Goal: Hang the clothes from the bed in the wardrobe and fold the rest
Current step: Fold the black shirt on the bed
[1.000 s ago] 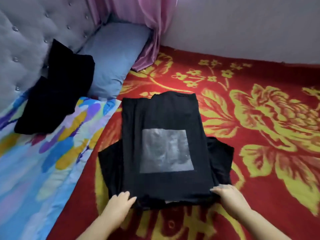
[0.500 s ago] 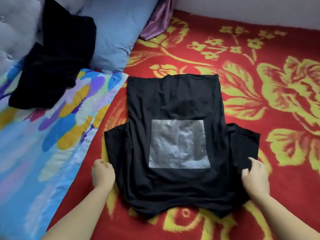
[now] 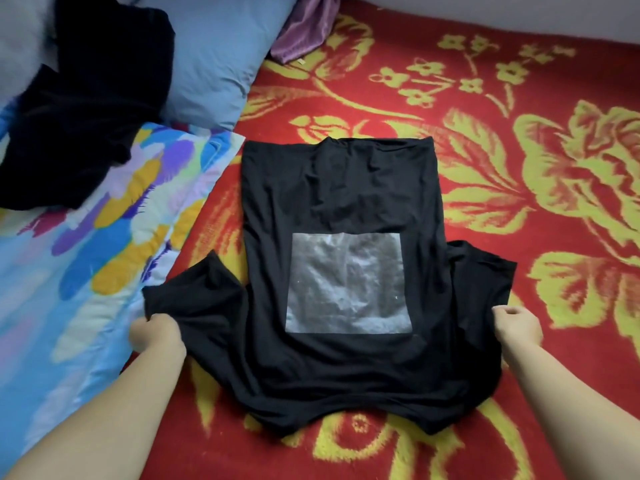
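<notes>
A black T-shirt (image 3: pixel 343 188) with a square silver print lies flat on the red and yellow flowered bed cover (image 3: pixel 519 150), its sleeves spread toward me. My left hand (image 3: pixel 156 332) grips the left sleeve's lower edge and bunches the cloth. At the other sleeve, my right hand (image 3: pixel 517 325) is curled into the fabric's edge. A second dark garment (image 3: pixel 86 109) lies crumpled at the upper left, partly over the pillow.
A blue pillow (image 3: pixel 221 53) leans at the head of the bed. A colourful blue patterned blanket (image 3: pixel 69 289) covers the left side. A purple curtain end (image 3: pixel 304 36) hangs down at the top. A pale wall runs along the far edge.
Both hands moved from the shirt's near hem outward to the sleeves and took hold of them. The left sleeve is now pulled further out. The camera has tilted down and closer.
</notes>
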A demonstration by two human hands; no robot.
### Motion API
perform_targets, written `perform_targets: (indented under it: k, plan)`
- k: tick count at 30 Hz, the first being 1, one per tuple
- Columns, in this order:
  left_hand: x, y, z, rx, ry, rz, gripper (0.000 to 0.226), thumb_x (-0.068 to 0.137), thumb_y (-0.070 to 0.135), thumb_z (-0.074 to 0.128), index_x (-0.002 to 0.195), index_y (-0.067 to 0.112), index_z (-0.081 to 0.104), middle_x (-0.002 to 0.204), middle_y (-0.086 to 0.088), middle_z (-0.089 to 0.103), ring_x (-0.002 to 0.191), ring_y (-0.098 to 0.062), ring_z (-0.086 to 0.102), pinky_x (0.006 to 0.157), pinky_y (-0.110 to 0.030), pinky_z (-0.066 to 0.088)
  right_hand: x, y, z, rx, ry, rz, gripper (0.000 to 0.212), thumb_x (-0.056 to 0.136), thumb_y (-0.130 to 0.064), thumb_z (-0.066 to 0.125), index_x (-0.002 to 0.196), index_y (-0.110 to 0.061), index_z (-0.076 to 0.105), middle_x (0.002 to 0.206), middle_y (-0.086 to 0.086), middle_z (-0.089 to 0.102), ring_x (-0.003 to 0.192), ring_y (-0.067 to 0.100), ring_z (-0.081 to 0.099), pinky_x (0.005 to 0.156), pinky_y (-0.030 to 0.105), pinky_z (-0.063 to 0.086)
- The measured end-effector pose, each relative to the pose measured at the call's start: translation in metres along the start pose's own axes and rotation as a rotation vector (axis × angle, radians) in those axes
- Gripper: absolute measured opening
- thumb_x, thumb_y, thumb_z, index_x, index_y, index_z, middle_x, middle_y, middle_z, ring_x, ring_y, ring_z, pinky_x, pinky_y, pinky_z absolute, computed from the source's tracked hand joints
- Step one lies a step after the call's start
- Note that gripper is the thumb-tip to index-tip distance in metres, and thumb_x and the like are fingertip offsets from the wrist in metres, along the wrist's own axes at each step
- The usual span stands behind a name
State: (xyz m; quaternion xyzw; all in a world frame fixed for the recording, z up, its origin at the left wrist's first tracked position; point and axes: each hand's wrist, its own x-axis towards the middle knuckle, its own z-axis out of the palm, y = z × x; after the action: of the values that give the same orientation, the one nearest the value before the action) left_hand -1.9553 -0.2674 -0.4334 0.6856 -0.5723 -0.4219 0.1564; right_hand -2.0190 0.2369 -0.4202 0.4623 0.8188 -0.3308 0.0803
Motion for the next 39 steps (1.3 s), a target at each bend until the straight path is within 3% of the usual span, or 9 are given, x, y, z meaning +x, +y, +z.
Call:
perform_targets:
  k: [5, 8, 14, 20, 26, 30, 33, 36, 39]
  plan:
    - [0.001, -0.006, -0.050, -0.077, 0.084, -0.100, 0.041, 0.095, 0.009, 0.038, 0.134, 0.001, 0.047, 0.139, -0.014, 0.049, 0.125, -0.030, 0.049, 0.101, -0.033, 0.040, 0.002, 0.004, 0.000, 0.062, 0.036, 0.027, 0.053, 0.087, -0.028, 0.065, 0.127, 0.004, 0.048, 0.128, 0.028, 0.053, 0.122, 0.045, 0.047, 0.103, 0.049, 0.039]
    - [0.017, -0.018, -0.057, -0.227, -0.021, -0.229, 0.040, 0.092, 0.015, 0.045, 0.130, 0.006, 0.052, 0.127, -0.010, 0.057, 0.112, -0.027, 0.059, 0.087, -0.036, 0.051, 0.030, 0.021, 0.025, 0.074, -0.052, 0.131, 0.110, 0.048, -0.081, 0.070, 0.118, 0.001, 0.051, 0.117, 0.024, 0.061, 0.108, 0.043, 0.059, 0.094, 0.048, 0.048]
    - [0.052, -0.042, -0.040, -0.450, -0.415, -0.391, 0.038, 0.087, 0.029, 0.065, 0.124, 0.018, 0.062, 0.119, -0.004, 0.066, 0.103, -0.023, 0.066, 0.080, -0.041, 0.054, 0.010, 0.004, 0.018, 0.502, -0.049, 0.054, 0.013, 0.078, -0.021, 0.055, 0.090, -0.017, 0.059, 0.081, 0.003, 0.059, 0.066, 0.017, 0.052, 0.067, 0.030, 0.041]
    - [0.040, -0.030, -0.056, -0.149, -0.034, -0.259, 0.049, 0.097, 0.034, 0.044, 0.139, 0.009, 0.043, 0.141, -0.010, 0.047, 0.126, -0.027, 0.049, 0.100, -0.040, 0.043, 0.021, 0.045, -0.032, 1.030, 0.188, 0.208, 0.007, 0.074, -0.022, 0.054, 0.078, -0.023, 0.060, 0.095, -0.002, 0.067, 0.073, 0.010, 0.059, 0.075, 0.026, 0.051]
    - [-0.026, 0.004, -0.050, 0.178, -0.057, 0.377, 0.045, 0.102, 0.024, 0.034, 0.129, -0.011, 0.044, 0.134, -0.033, 0.046, 0.123, -0.045, 0.044, 0.099, -0.043, 0.034, -0.030, 0.009, -0.029, 0.264, 0.105, -0.413, 0.043, 0.095, -0.029, 0.049, 0.125, 0.001, 0.058, 0.123, 0.018, 0.062, 0.117, 0.029, 0.055, 0.094, 0.028, 0.041]
    - [-0.089, 0.002, -0.032, 0.519, -0.648, 1.033, 0.046, 0.097, 0.027, 0.050, 0.139, 0.010, 0.044, 0.133, -0.014, 0.055, 0.122, -0.032, 0.051, 0.096, -0.037, 0.039, -0.074, 0.001, -0.002, -0.559, -0.238, -1.061, 0.052, 0.094, -0.027, 0.054, 0.144, -0.027, 0.041, 0.121, 0.005, 0.064, 0.105, 0.031, 0.064, 0.080, 0.039, 0.051]
    - [-0.109, -0.027, -0.024, 1.054, -1.019, 1.247, 0.059, 0.093, 0.049, 0.047, 0.147, 0.034, 0.029, 0.119, 0.004, 0.051, 0.111, -0.018, 0.055, 0.088, -0.031, 0.045, -0.090, 0.014, 0.020, -1.025, -0.495, -1.076, 0.052, 0.097, -0.051, 0.038, 0.147, -0.041, 0.026, 0.125, -0.008, 0.056, 0.114, 0.018, 0.057, 0.082, 0.031, 0.048]
    - [-0.103, -0.055, -0.029, 0.941, -0.726, 1.224, 0.042, 0.093, 0.034, 0.053, 0.133, 0.020, 0.050, 0.116, -0.003, 0.055, 0.110, -0.024, 0.052, 0.088, -0.036, 0.045, -0.087, 0.028, 0.025, -0.707, -0.467, -0.929, 0.046, 0.098, -0.047, 0.040, 0.139, -0.030, 0.044, 0.127, -0.005, 0.058, 0.118, 0.017, 0.055, 0.087, 0.031, 0.045]
    - [-0.089, -0.072, -0.041, 0.639, -0.323, 0.777, 0.037, 0.088, 0.025, 0.062, 0.119, 0.005, 0.055, 0.117, -0.019, 0.054, 0.112, -0.038, 0.049, 0.090, -0.045, 0.042, -0.077, 0.041, 0.019, -0.339, -0.207, -0.744, 0.039, 0.096, -0.034, 0.050, 0.131, -0.015, 0.052, 0.118, 0.006, 0.057, 0.116, 0.026, 0.052, 0.089, 0.037, 0.043]
